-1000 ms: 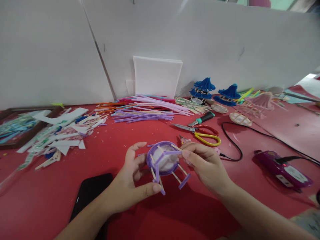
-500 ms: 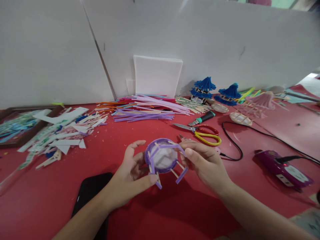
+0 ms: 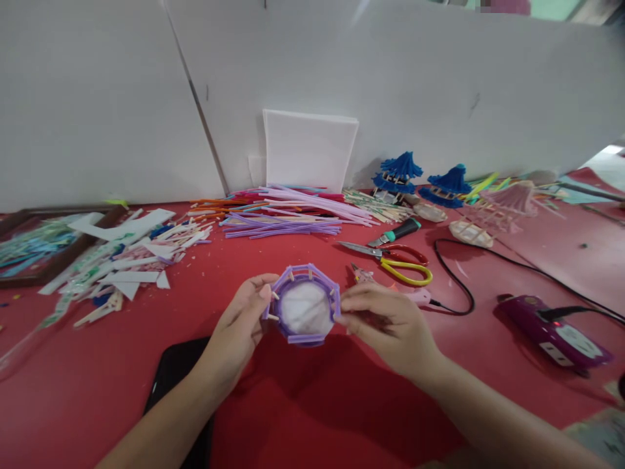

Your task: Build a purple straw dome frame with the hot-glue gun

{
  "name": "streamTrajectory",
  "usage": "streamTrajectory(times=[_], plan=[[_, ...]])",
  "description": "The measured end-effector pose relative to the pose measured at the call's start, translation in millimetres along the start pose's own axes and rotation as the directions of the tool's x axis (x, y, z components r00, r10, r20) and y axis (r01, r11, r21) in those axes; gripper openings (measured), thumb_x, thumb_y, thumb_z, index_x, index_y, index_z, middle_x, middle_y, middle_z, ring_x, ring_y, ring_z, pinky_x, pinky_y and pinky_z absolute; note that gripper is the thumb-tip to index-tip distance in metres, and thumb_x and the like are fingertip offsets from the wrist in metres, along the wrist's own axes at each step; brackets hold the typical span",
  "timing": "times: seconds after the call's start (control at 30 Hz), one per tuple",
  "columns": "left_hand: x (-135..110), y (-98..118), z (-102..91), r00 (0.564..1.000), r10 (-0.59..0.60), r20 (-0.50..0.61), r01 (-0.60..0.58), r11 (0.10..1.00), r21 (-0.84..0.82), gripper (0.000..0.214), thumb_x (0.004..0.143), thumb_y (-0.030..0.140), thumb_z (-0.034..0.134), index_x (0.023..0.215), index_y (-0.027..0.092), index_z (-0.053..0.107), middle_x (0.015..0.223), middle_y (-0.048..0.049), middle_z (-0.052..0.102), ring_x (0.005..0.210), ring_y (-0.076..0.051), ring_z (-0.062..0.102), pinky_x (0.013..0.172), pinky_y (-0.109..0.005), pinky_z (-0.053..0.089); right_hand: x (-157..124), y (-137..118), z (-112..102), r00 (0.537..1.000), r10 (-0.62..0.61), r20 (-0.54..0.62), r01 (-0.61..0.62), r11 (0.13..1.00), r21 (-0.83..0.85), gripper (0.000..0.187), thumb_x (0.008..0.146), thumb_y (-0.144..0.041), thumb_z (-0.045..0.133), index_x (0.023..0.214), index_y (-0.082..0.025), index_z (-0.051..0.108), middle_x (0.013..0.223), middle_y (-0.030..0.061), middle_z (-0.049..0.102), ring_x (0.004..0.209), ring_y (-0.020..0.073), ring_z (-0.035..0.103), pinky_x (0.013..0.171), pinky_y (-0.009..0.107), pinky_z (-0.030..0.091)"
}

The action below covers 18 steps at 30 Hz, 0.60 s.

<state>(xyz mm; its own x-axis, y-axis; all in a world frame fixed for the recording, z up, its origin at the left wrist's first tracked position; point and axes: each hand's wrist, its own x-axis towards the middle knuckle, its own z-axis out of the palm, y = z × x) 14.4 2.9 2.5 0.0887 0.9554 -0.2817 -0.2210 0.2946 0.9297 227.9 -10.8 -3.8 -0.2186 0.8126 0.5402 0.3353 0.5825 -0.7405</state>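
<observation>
A small purple straw frame [image 3: 303, 307], eight-sided with short wooden sticks and a white disc in its middle, faces the camera above the red table [image 3: 312, 404]. My left hand [image 3: 239, 332] pinches its left rim with fingers closed on it. On the right rim, my right hand [image 3: 388, 326] grips the frame with curled fingers. Both forearms come in from the bottom edge.
A black phone [image 3: 178, 381] lies under my left forearm. Behind the frame lie scissors [image 3: 390, 257], a heap of coloured straws [image 3: 283, 212] and blue straw pavilions [image 3: 422, 179]. White and green scraps [image 3: 117, 260] are at left; a purple power strip [image 3: 554, 329] with a black cable is at right.
Both hands have turned the purple frame so its flat top faces the camera; the legs that stuck out toward me before are now hidden behind it.
</observation>
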Motion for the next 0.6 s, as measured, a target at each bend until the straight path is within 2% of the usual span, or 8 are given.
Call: streamTrajectory(times=[0.1,0.2,0.27,0.33,0.4,0.47,0.53,0.6], plan=[[4.2,-3.9,-5.9,1.000,-0.009,0.000,0.009,0.990,0.140,0.039,0.078,0.051,0.062,0.102,0.020,0.063,0.094,-0.0028,0.068,0.079,-0.018,0.062,0.067,-0.026,0.049,0.7,-3.5,-0.8,0.990,-0.047,0.131,0.055,0.997,-0.059,0.005,0.083,-0.016,0.065,0.082,-0.019,0.069,0.073,0.0036,0.069,0.064,0.0139,0.062,0.061,0.026,0.051],[7.8,-3.3,-10.8,0.998,-0.058,0.025,0.052,0.978,0.203,0.040,0.080,0.050,0.059,0.104,0.019,0.064,0.097,-0.0045,0.069,0.085,-0.020,0.063,0.071,-0.029,0.050,3.9,-6.2,-11.2,0.939,-0.168,0.299,0.196,0.978,-0.067,0.008,0.083,-0.013,0.060,0.080,-0.018,0.066,0.071,0.0043,0.067,0.070,0.0159,0.058,0.069,0.031,0.049],[8.7,-0.1,-11.2,0.996,-0.079,0.036,0.067,0.963,0.261,0.041,0.082,0.052,0.055,0.105,0.019,0.063,0.100,-0.0052,0.068,0.088,-0.020,0.063,0.071,-0.029,0.050,6.6,-3.1,-23.2,0.919,-0.197,0.341,0.231,0.971,-0.062,0.011,0.082,-0.010,0.054,0.078,-0.018,0.062,0.072,0.0039,0.064,0.070,0.0156,0.056,0.070,0.031,0.047],[6.8,3.8,-10.1,0.995,-0.095,0.030,0.079,0.939,0.335,0.040,0.082,0.052,0.055,0.102,0.019,0.063,0.099,-0.0054,0.068,0.086,-0.020,0.063,0.070,-0.028,0.050,9.0,5.3,-36.7,0.952,-0.150,0.268,0.189,0.974,-0.127,0.015,0.081,-0.008,0.049,0.071,-0.019,0.055,0.068,0.0019,0.058,0.066,0.0142,0.053,0.064,0.029,0.044],[1.3,6.9,-9.4,0.993,-0.113,0.017,0.097,0.912,0.398,0.039,0.080,0.051,0.058,0.099,0.018,0.062,0.095,-0.0056,0.067,0.085,-0.021,0.063,0.071,-0.030,0.050,10.5,16.8,-49.4,0.988,-0.061,0.139,0.096,0.962,-0.255,0.021,0.080,-0.009,0.045,0.061,-0.020,0.044,0.060,-0.0015,0.048,0.056,0.0120,0.045,0.054,0.026,0.036],[-8.2,8.5,-11.0,0.992,-0.122,0.010,0.103,0.877,0.470,0.045,0.079,0.053,0.058,0.108,0.019,0.058,0.102,-0.0075,0.067,0.089,-0.023,0.065,0.074,-0.033,0.052,10.4,27.7,-60.1,0.997,0.031,0.076,0.001,0.925,-0.381,0.026,0.081,-0.013,0.044,0.058,-0.021,0.037,0.054,-0.0038,0.041,0.049,0.0108,0.039,0.048,0.025,0.030],[-20.2,9.6,-15.2,0.995,-0.102,0.007,0.081,0.827,0.557,0.056,0.079,0.058,0.055,0.122,0.022,0.050,0.109,-0.0098,0.066,0.089,-0.025,0.067,0.072,-0.036,0.053,7.1,34.8,-68.5,0.986,0.118,0.115,-0.051,0.883,-0.467,0.021,0.083,-0.017,0.046,0.063,-0.021,0.042,0.058,-0.0026,0.047,0.053,0.0120,0.046,0.052,0.024,0.036],[-32.0,11.4,-20.9,0.997,-0.076,0.008,0.050,0.725,0.687,0.059,0.079,0.060,0.052,0.125,0.023,0.048,0.109,-0.0117,0.068,0.095,-0.029,0.066,0.075,-0.040,0.053,-0.7,37.4,-74.4,0.965,0.182,0.189,-0.056,0.847,-0.529,0.005,0.082,-0.017,0.048,0.083,-0.020,0.053,0.079,0.0036,0.062,0.075,0.0178,0.060,0.068,0.029,0.046]])
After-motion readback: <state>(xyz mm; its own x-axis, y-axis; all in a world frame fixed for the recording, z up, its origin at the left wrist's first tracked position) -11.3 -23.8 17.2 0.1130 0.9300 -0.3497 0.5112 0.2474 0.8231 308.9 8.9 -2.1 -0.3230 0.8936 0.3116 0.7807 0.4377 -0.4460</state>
